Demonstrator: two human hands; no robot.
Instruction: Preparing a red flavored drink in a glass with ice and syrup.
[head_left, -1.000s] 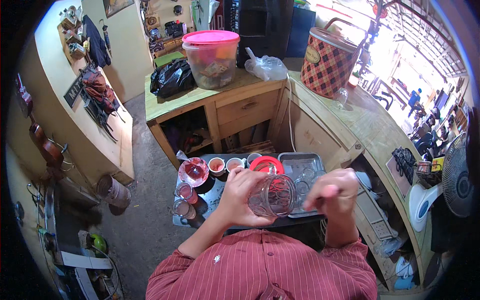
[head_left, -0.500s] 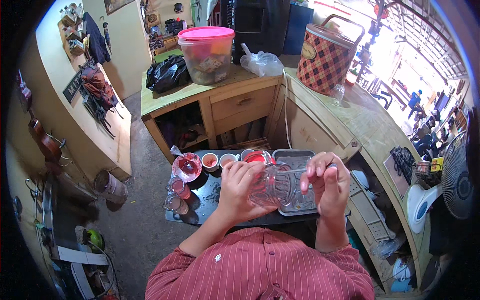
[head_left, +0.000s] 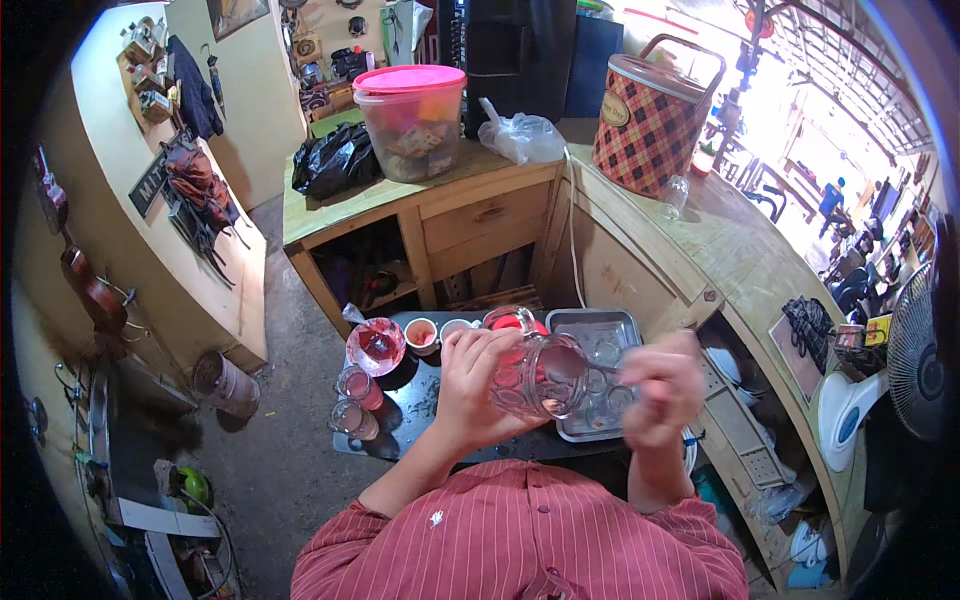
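Note:
A clear glass mug [head_left: 543,378] is tilted on its side over the low dark table [head_left: 412,392], its mouth toward the right. My left hand [head_left: 472,385] is closed around its left part. My right hand [head_left: 664,392], smeared by motion, is just right of the mouth. It grips a thin metal spoon [head_left: 602,368], whose far end is at the mug's mouth. Underneath is a metal tray [head_left: 622,325] with glasses. To the left are a white bowl with red contents [head_left: 376,346], a white cup [head_left: 421,336] and two glasses, one pink-filled [head_left: 359,388], one nearer me [head_left: 352,420].
A wooden counter [head_left: 735,240] curves round the far and right sides. On it stand a pink-lidded tub [head_left: 412,125], a black plastic bag [head_left: 337,160] and a checked cooler jug [head_left: 650,130]. A fan [head_left: 905,360] is at the right; a bucket [head_left: 226,385] stands on the floor at left.
My right hand has moved slightly right and down with the spoon and is now blurred. The mug's mouth has turned a little more toward view. My left hand keeps its hold.

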